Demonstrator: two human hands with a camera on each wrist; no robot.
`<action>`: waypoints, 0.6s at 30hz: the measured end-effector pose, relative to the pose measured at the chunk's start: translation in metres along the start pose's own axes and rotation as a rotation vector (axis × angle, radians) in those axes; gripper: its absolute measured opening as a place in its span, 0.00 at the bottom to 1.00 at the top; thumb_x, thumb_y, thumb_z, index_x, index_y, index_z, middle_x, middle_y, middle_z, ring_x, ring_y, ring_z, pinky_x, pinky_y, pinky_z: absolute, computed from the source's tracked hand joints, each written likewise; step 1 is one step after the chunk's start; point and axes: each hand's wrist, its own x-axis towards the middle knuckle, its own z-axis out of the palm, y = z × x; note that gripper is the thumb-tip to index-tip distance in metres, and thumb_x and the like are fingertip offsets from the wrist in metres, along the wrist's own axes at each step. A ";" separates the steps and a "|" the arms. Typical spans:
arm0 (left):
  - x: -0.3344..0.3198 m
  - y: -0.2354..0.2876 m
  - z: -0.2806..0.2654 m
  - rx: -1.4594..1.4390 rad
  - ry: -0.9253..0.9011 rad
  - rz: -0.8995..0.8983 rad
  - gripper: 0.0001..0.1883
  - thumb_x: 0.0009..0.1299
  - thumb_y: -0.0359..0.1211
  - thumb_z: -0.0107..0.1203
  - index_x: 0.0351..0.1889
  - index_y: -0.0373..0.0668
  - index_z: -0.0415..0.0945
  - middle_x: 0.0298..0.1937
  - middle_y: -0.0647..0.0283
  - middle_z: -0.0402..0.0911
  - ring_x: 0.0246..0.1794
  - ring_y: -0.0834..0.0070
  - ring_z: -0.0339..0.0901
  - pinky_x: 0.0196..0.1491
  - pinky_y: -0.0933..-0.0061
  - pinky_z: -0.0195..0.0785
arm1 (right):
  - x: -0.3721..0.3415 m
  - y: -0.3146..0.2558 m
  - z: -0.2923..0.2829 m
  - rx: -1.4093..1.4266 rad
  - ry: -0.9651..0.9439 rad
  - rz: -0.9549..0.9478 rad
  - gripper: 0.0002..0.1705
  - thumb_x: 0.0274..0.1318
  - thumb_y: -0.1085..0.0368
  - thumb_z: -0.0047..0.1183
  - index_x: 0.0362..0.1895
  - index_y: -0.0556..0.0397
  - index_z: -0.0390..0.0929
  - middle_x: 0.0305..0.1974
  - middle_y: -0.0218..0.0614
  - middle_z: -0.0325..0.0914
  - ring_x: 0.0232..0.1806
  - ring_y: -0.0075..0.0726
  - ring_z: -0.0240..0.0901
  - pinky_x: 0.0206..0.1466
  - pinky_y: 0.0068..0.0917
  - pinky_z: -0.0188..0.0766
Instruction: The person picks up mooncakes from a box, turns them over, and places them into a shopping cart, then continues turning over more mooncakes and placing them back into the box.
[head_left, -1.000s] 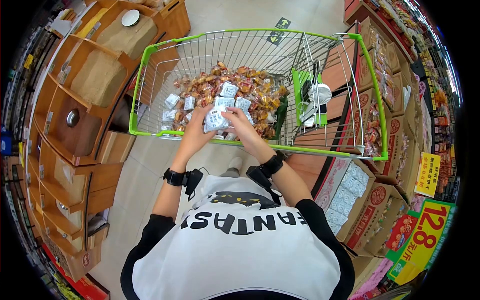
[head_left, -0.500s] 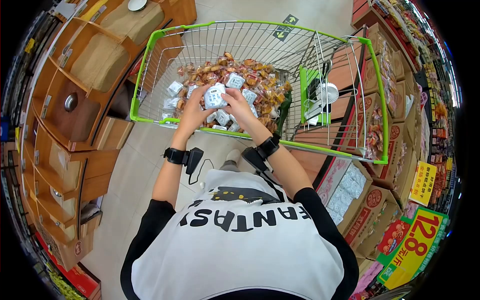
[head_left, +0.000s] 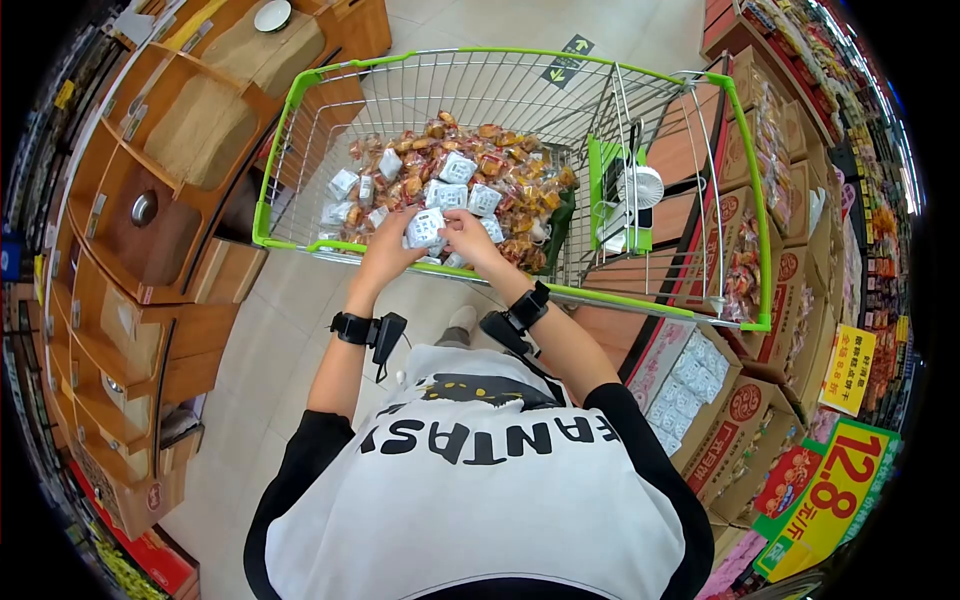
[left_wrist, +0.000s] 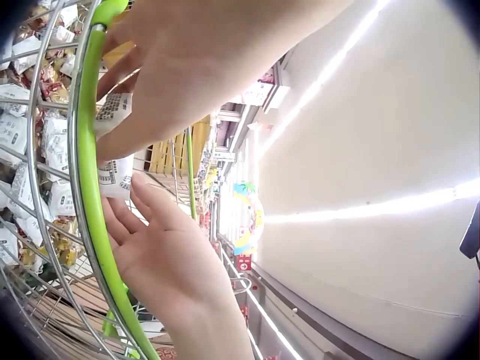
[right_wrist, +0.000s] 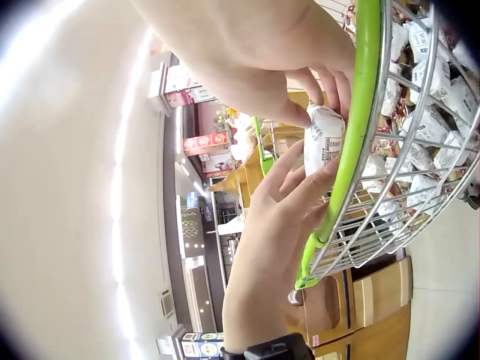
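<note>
One packet partly behind fingers

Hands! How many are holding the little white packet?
2: in the head view, the left hand is on the left of the white packet, the right hand on its right. Both show clearly.
</note>
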 end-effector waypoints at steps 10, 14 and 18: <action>0.014 -0.006 -0.004 -0.028 0.365 0.034 0.28 0.49 0.23 0.53 0.52 0.37 0.62 0.47 0.51 0.65 0.47 0.57 0.65 0.50 0.67 0.57 | -0.033 -0.041 -0.025 -0.136 -0.150 -0.248 0.27 0.50 0.62 0.48 0.55 0.55 0.59 0.49 0.46 0.66 0.52 0.40 0.62 0.49 0.30 0.62; 0.015 0.002 -0.009 -0.094 0.268 0.020 0.15 0.49 0.18 0.39 0.33 0.37 0.72 0.38 0.51 0.71 0.43 0.58 0.68 0.48 0.69 0.59 | -0.052 -0.034 -0.057 -0.241 -0.205 -0.367 0.19 0.50 0.64 0.46 0.47 0.56 0.68 0.42 0.40 0.72 0.42 0.33 0.69 0.43 0.28 0.65; 0.015 0.030 0.005 -0.230 0.144 0.163 0.07 0.45 0.17 0.37 0.16 0.34 0.66 0.28 0.54 0.72 0.34 0.62 0.70 0.37 0.72 0.62 | -0.077 -0.021 -0.091 -0.062 -0.297 -0.171 0.16 0.52 0.68 0.43 0.46 0.58 0.68 0.44 0.35 0.70 0.44 0.27 0.67 0.47 0.23 0.63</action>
